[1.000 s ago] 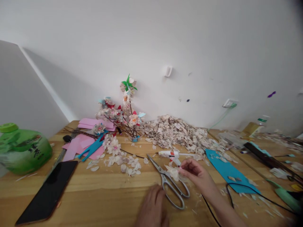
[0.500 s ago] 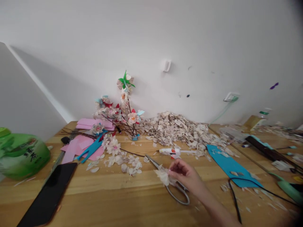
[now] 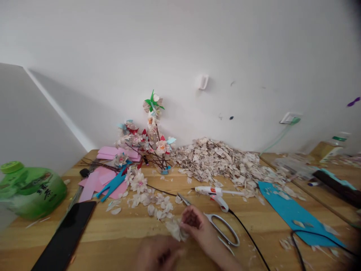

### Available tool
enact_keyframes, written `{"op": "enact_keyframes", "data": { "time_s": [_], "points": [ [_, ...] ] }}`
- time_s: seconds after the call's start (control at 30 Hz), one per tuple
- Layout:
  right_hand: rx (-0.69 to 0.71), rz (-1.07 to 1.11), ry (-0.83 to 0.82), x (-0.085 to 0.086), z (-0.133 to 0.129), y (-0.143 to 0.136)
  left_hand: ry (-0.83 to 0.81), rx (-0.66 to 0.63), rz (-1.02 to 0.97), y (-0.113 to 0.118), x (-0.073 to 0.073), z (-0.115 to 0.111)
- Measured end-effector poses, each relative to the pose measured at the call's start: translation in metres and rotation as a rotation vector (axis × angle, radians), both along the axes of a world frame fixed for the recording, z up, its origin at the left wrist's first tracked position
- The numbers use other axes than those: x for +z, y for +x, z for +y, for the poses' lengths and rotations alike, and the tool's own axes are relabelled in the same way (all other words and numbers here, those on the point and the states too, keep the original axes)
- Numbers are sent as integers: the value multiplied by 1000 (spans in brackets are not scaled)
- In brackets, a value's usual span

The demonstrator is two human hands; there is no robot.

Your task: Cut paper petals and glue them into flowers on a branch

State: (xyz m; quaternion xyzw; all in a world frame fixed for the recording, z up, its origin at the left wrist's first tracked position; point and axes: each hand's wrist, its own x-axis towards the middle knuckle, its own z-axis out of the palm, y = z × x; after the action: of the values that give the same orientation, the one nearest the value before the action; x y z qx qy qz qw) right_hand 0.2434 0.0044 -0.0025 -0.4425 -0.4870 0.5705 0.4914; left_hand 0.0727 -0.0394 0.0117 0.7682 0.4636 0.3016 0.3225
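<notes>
Between the thumb and fingers of my right hand (image 3: 199, 227) is a pale petal flower (image 3: 175, 229), held just above the table. My left hand (image 3: 159, 251) is close beside it at the bottom, smeared by motion, so its grip does not show. Scissors (image 3: 225, 227) lie partly under my right hand, their blades pointing up and left. Behind them rests a white hot glue gun (image 3: 210, 191) with a black cord. Loose pale petals (image 3: 153, 205) are scattered left of the scissors, near white-pink flowers (image 3: 138, 181) on a dark stem.
A cup (image 3: 165, 170) of flowered twigs stands against the wall, beside a large heap of dried petals (image 3: 217, 160). To the left are pink paper (image 3: 97, 180), a phone (image 3: 66, 237) and a green jug (image 3: 34, 192). Blue sheet (image 3: 296, 216) and black cord (image 3: 295, 244) lie right.
My right hand has moved left and down with the flower, away from the scissors' handles. My left hand has come in from below. The whole view has shifted slightly.
</notes>
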Motion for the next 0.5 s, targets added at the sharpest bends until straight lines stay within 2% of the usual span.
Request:
{"op": "enact_keyframes", "data": {
  "time_s": [0.1, 0.17, 0.23, 0.33, 0.4, 0.5],
  "points": [
    [43, 182, -78, -10, -3, -11, -179, 203, -326, -25, 0, 27],
    [72, 301, -164, -13, -6, -15, -344, 160, -578, -31, -8, 36],
    [90, 424, -254, -14, -8, -17, -533, 49, -803, -31, -19, 39],
    [113, 573, -356, -13, -6, -16, -748, -54, -1041, -23, -34, 40],
    [121, 626, -403, -13, -4, -16, -803, -41, -1113, -17, -37, 40],
    [130, 653, -444, -15, -2, -15, -809, 58, -1162, -9, -35, 38]
  ]
}}
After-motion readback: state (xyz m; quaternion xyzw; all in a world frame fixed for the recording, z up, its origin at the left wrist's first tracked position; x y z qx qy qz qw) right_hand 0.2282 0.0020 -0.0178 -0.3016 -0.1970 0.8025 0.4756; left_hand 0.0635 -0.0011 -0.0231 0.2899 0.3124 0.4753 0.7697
